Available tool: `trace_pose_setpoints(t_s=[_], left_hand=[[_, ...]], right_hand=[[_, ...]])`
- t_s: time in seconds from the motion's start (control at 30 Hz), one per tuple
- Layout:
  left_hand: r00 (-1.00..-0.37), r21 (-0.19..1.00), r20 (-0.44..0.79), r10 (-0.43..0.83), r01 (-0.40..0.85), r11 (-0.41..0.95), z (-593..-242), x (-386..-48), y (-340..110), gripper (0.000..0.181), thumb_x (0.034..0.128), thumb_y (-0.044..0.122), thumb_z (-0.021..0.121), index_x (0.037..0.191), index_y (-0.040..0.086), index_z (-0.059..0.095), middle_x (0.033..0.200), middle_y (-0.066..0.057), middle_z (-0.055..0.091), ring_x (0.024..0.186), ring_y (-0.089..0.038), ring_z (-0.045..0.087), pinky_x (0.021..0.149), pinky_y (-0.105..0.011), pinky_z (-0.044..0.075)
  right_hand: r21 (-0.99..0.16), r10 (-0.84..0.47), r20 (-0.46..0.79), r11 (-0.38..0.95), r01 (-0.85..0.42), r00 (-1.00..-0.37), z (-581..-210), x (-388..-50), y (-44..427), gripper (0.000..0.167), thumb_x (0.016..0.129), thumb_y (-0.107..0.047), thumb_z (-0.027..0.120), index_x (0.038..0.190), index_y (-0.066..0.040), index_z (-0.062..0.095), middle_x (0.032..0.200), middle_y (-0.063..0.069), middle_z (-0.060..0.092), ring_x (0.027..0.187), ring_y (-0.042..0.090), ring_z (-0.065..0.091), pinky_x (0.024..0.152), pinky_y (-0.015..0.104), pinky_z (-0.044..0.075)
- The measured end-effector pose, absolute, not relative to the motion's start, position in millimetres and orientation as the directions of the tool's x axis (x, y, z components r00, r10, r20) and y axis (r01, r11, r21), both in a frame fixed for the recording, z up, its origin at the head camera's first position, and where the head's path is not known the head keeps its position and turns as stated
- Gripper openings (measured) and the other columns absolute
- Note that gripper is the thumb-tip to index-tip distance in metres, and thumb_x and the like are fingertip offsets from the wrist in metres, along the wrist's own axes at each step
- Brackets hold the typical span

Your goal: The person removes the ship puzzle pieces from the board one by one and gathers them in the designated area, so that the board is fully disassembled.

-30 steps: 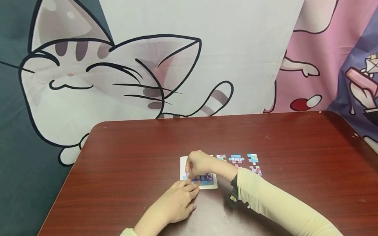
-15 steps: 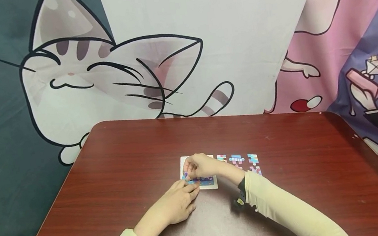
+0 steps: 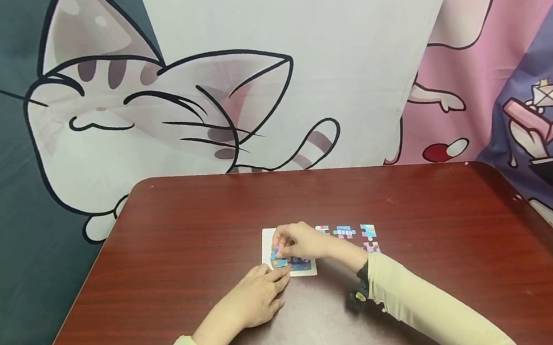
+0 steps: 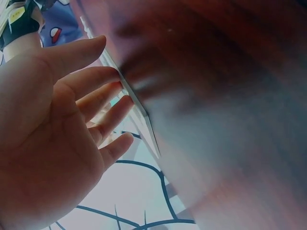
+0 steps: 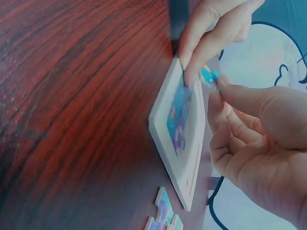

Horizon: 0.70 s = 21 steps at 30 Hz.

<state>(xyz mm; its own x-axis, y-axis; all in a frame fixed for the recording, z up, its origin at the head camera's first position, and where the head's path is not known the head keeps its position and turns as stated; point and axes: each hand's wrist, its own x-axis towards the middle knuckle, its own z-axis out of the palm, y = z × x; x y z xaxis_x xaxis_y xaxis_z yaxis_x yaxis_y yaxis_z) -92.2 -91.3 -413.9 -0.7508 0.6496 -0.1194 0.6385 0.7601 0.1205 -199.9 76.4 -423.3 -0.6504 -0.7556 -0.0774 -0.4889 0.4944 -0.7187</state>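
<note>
A white-framed puzzle tray (image 3: 267,240) lies on the table, with blue and purple pieces fitted in its near part (image 3: 302,264). My right hand (image 3: 303,242) is over the tray and pinches a blue puzzle piece (image 3: 279,261) between thumb and fingertips. In the right wrist view that puzzle piece (image 5: 207,74) is tilted, above the tray's surface. My left hand (image 3: 253,297) lies at the tray's near left corner, its fingertips touching the frame. Its fingers look extended and slightly spread in the left wrist view. The right hand hides part of the tray.
Several loose puzzle pieces (image 3: 344,232) lie to the right of the tray, partly behind the right wrist. They rest on a reddish-brown table (image 3: 200,222). A cloth printed with a cartoon cat (image 3: 98,154) hangs behind the table's far edge.
My right hand has shifted slightly right, and the pinched puzzle piece has come up tilted, showing more of its blue face. The left hand stays in place at the tray's corner.
</note>
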Motion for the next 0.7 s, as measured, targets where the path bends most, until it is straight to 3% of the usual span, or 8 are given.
trace_pose_setpoints(t_s=[0.27,0.5,0.7], left_hand=[[-0.748,0.155,-0.110,0.655,0.638,0.754,-412,-93,-93,0.047,0.0905,0.029,0.059,0.132,0.008,0.054,0.141,0.000,0.047,0.090,-0.011,0.044,0.095,-0.033,0.039],[-0.748,0.178,-0.108,0.655,0.634,0.753,-414,-94,-96,0.046,0.0905,0.028,0.059,0.132,0.008,0.054,0.140,-0.001,0.048,0.091,-0.010,0.045,0.092,-0.032,0.041],[-0.746,0.186,-0.107,0.657,0.634,0.750,-414,-95,-95,0.047,0.0904,0.028,0.059,0.132,0.007,0.054,0.141,-0.001,0.047,0.090,-0.011,0.044,0.089,-0.032,0.041]], right_hand=[[-0.724,-0.754,-0.011,0.459,-0.515,-0.657,-425,-199,94,0.014,0.086,-0.014,0.067,0.094,-0.009,0.056,0.074,-0.006,0.058,0.061,0.003,0.051,0.055,0.018,0.046],[-0.725,-0.722,-0.056,0.505,-0.469,-0.690,-423,-193,103,0.014,0.087,-0.015,0.067,0.095,-0.010,0.057,0.075,-0.005,0.059,0.064,0.005,0.051,0.058,0.019,0.045],[-0.718,-0.707,-0.024,0.504,-0.479,-0.707,-424,-189,115,0.014,0.086,-0.014,0.067,0.094,-0.011,0.057,0.076,-0.006,0.059,0.068,0.005,0.052,0.062,0.019,0.046]])
